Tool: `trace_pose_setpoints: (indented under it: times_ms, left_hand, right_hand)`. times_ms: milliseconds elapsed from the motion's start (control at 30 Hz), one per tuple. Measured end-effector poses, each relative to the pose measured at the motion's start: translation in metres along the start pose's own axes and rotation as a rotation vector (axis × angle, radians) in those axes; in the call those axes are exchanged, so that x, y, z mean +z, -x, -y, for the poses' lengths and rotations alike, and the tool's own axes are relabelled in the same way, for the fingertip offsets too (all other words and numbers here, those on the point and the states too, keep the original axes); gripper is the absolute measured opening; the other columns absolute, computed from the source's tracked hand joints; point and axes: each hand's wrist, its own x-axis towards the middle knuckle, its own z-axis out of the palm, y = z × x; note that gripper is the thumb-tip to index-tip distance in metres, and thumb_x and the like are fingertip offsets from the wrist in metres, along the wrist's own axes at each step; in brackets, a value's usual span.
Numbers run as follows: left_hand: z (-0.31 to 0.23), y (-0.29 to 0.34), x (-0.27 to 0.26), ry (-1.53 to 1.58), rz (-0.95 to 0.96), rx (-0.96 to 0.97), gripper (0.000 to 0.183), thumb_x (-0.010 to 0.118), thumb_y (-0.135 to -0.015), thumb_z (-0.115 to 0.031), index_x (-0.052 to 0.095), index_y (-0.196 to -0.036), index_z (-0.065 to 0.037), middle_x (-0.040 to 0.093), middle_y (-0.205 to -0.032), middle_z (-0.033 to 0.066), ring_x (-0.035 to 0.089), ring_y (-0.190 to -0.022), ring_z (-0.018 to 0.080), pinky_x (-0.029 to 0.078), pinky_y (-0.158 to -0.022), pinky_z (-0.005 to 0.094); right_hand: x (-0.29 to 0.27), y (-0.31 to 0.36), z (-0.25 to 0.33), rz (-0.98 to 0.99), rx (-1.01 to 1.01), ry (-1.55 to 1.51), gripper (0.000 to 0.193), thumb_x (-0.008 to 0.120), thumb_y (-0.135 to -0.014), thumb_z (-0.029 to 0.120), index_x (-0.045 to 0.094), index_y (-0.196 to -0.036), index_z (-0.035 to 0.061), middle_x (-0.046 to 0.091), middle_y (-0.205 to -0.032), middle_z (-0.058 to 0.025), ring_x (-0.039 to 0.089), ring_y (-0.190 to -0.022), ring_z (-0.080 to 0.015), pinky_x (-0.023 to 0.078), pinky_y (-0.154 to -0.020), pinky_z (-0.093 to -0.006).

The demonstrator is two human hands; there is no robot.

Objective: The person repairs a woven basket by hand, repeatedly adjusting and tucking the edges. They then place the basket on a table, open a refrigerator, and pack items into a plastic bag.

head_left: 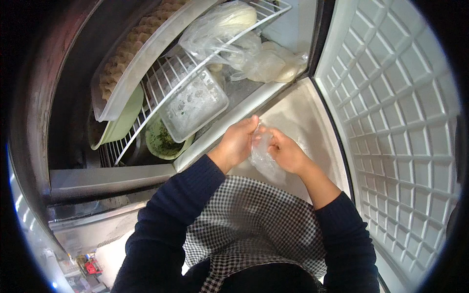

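A thin, clear plastic bag [267, 163] is between my two hands, in front of an open refrigerator. My left hand [238, 142] pinches its upper edge, with the thumb and fingers pressed together. At the other side of the opening, my right hand [289, 152] grips the bag with curled fingers. Below the hands the bag hangs crumpled, and whether anything is inside it I cannot tell. Just beyond my left hand a frosted clear container [194, 105] stands at the cabinet's front edge.
A white wire shelf [168, 85] crosses the cabinet. Bagged pale rounded pieces [281, 66] lie at the right. A green bowl [155, 139] holds chopped dark greens. A white tray [141, 63] carries brownish bumpy pieces. The ribbed door [391, 122] stands open at right.
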Motion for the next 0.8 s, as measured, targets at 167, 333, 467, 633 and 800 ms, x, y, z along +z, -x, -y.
trace_pose_setpoints:
  times_ms: [167, 333, 467, 633, 800]
  left_hand:
    - [-0.005, -0.002, -0.026, 0.38, -0.329, -0.096, 0.056, 0.05, -0.101, -0.046, 0.045, -0.123, 0.005, 0.061, -0.103, 0.0121, 0.062, -0.087, 0.0225, 0.052, -0.083, 0.0386]
    - [-0.022, -0.021, -0.06, 0.74, -0.458, 0.316, 0.027, 0.048, -0.103, -0.025, 0.044, -0.105, 0.002, 0.055, -0.085, 0.0137, 0.058, -0.067, 0.0201, 0.052, -0.057, 0.0283]
    - [-0.033, 0.003, -0.093, 0.542, -0.517, 0.449, 0.016, 0.041, -0.102, -0.017, 0.046, -0.098, -0.003, 0.052, -0.077, 0.0088, 0.054, -0.065, 0.0162, 0.049, -0.056, 0.0257]
    - [-0.092, 0.029, -0.161, 0.376, -0.375, 0.522, 0.016, 0.045, -0.102, -0.02, 0.046, -0.094, -0.005, 0.056, -0.073, 0.0072, 0.054, -0.06, 0.014, 0.048, -0.05, 0.0222]
    - [-0.15, -0.018, -0.185, 0.31, -0.369, 0.735, 0.024, 0.053, -0.102, -0.025, 0.055, -0.108, -0.001, 0.062, -0.082, 0.0134, 0.059, -0.064, 0.0163, 0.052, -0.055, 0.0231]
  right_hand:
    - [-0.011, -0.01, -0.013, -0.197, 0.209, -0.076, 0.012, 0.052, -0.083, 0.003, 0.062, -0.088, -0.0014, 0.065, -0.081, -0.015, 0.063, -0.073, -0.0247, 0.05, -0.066, -0.0363]
    - [-0.011, -0.023, -0.03, -0.354, 0.34, -0.39, 0.011, 0.049, -0.08, 0.002, 0.059, -0.079, -0.0012, 0.06, -0.071, -0.0094, 0.056, -0.06, -0.0198, 0.046, -0.055, -0.033]
    - [-0.01, -0.022, -0.032, -0.345, 0.39, -0.343, 0.013, 0.049, -0.081, 0.003, 0.061, -0.084, -0.0015, 0.062, -0.074, -0.0083, 0.058, -0.062, -0.0204, 0.05, -0.06, -0.0322]
    - [-0.012, -0.012, -0.036, -0.312, 0.412, -0.359, 0.017, 0.049, -0.082, 0.003, 0.063, -0.089, -0.0022, 0.064, -0.078, -0.009, 0.061, -0.067, -0.0194, 0.053, -0.064, -0.0307]
    - [-0.019, 0.005, -0.044, -0.333, 0.422, -0.266, 0.018, 0.05, -0.082, 0.004, 0.065, -0.089, -0.0029, 0.065, -0.078, -0.0097, 0.062, -0.066, -0.0183, 0.052, -0.062, -0.0305]
